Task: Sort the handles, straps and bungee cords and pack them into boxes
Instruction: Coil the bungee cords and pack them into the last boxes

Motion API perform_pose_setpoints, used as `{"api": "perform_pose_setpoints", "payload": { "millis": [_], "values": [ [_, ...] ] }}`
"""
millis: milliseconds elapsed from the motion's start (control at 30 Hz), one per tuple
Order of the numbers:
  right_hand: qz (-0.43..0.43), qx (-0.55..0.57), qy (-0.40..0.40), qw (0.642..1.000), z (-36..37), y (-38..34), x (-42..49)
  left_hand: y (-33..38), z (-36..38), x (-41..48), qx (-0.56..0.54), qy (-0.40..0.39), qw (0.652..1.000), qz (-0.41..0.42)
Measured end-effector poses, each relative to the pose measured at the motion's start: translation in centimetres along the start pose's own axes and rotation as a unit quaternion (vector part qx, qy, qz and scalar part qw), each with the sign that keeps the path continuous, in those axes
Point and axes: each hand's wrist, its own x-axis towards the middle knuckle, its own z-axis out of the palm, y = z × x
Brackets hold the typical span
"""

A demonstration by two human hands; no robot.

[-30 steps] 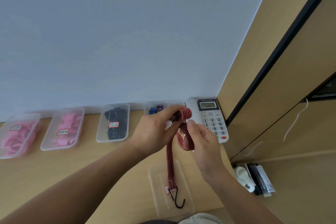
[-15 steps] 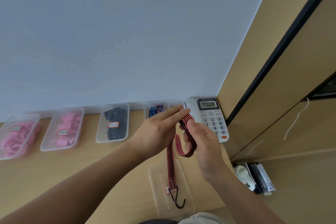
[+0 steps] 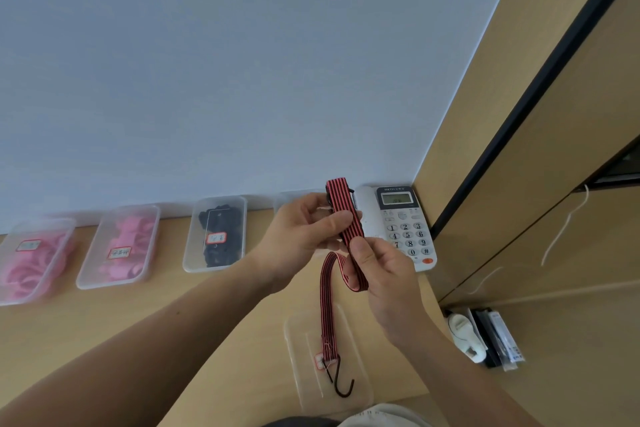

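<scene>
Left hand (image 3: 304, 232) pinching folded cord (image 3: 326, 302) near top, thumb lying across it. Right hand (image 3: 381, 274) gripping doubled part just below, fingers curled. Loose end hanging, hook (image 3: 337, 374) dangling over clear box (image 3: 301, 357) at tabletop front edge, maybe touching it. Phone (image 3: 405, 218) sitting in back right corner.

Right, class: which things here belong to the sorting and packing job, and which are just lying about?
In the job: striped bungee cord, held by left hand and right hand; clear tray beneath it; left pink-filled box; next pink-filled box; box of black parts.

Lying about: telephone; white device and dark packets beside the desk.
</scene>
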Motion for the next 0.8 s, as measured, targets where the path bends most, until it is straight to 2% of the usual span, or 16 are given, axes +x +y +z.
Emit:
{"api": "perform_pose_setpoints", "payload": {
  "millis": [167,300,367,467,567,667,800],
  "values": [
    [0.004,-0.017,0.020,1.000,0.1,-0.3,0.0,0.1,0.4,-0.3,0.048,0.020,0.997,0.051],
    [0.015,-0.032,0.039,0.999,0.2,-0.4,-0.3,-0.5,0.3,-0.5,0.171,0.051,0.978,0.111],
    [0.024,-0.019,0.041,0.999,0.2,-0.6,-0.4,-0.7,0.0,-0.9,0.276,0.065,0.943,0.171],
    [0.028,0.007,0.033,0.999,0.4,-0.9,-0.5,-1.0,-0.4,-1.3,0.435,0.074,0.855,0.273],
    [0.034,0.018,0.020,0.999,0.5,-1.2,-0.6,-1.2,-0.5,-1.3,0.507,0.077,0.766,0.387],
    [0.037,0.016,0.008,0.999,0.6,-1.4,-0.8,-1.4,-0.9,-1.1,0.522,0.070,0.727,0.441],
    [0.043,0.020,0.001,0.999,0.5,-1.5,-0.9,-1.5,-1.5,-0.9,0.529,0.045,0.710,0.463]
  ]
}}
